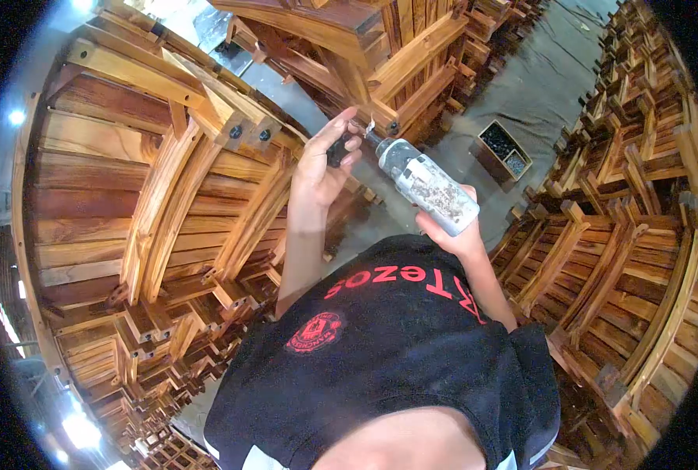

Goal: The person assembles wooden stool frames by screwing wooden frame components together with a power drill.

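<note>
Black shirt [396, 345] fills the near view. My right grip [455, 235] closes around a grey power tool [431, 188]; my left grip [325, 160] pinches something small and dark at its tip. Stacked wooden chairs [169, 196] surround me; tool not yet at any wood.

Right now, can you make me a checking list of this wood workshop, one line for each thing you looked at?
Surface: grey floor between the stacks; no table seen.
Job's things: a grey power tool, its tip by a small dark piece.
Clutter: a box of small dark parts on the floor.
Hands: right hand wrapped round the tool; left hand pinching the dark piece.
Cables: nothing seen.
Surroundings: stacked wooden chairs on one side, a wooden bench frame on the other, lamps at the edge.
</note>
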Available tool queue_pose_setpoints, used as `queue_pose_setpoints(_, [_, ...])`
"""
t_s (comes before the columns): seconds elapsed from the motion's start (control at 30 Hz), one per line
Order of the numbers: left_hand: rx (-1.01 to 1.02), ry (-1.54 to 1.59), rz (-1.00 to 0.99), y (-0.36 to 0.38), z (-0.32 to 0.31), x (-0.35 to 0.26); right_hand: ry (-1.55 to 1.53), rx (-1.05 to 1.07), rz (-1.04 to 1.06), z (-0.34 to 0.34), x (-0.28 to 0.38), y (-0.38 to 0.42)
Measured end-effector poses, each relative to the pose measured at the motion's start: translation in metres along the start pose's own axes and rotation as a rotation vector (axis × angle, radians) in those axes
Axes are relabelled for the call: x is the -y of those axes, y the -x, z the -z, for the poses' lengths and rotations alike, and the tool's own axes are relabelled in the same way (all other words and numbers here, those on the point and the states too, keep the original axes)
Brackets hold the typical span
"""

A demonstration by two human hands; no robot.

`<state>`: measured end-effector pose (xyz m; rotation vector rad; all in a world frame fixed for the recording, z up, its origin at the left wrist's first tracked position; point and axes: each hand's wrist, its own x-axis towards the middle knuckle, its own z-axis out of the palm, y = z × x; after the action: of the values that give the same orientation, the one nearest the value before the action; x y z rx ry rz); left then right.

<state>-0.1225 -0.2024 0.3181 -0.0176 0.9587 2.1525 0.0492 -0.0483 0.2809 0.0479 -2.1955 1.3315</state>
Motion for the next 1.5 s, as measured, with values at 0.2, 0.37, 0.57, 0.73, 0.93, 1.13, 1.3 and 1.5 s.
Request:
queue_pose_setpoints(0.2, [0.030, 0.019, 0.018, -0.005, 0.000, 0.004, -0.054, 0.012, -0.166, 0.002, 0.002, 0.003])
queue_pose_setpoints(0.37, [-0.028, 0.004, 0.014, -0.009, -0.001, 0.002, -0.057, -0.014, -0.203, -0.001, 0.003, 0.003])
queue_pose_setpoints(0.57, [0.006, -0.052, 0.017, -0.012, -0.001, 0.001, -0.067, -0.016, -0.239, 0.002, 0.004, 0.004])
queue_pose_setpoints(0.73, [0.034, 0.121, 0.107, -0.016, 0.000, 0.004, -0.074, 0.007, -0.240, 0.006, 0.001, 0.006])
queue_pose_setpoints(0.93, [0.097, 0.056, 0.103, -0.018, -0.001, 0.011, -0.077, 0.009, -0.245, 0.008, 0.001, 0.011])
queue_pose_setpoints(1.13, [-0.048, -0.085, 0.070, -0.017, -0.024, 0.012, -0.149, -0.043, -0.285, 0.008, 0.002, 0.016])
queue_pose_setpoints(1.3, [-0.096, -0.209, 0.002, -0.020, -0.033, 0.016, -0.118, -0.042, -0.304, 0.009, -0.002, 0.016])
queue_pose_setpoints(1.5, [-0.143, -0.248, -0.137, -0.019, -0.045, 0.024, -0.150, -0.081, -0.286, 0.009, -0.002, 0.010])
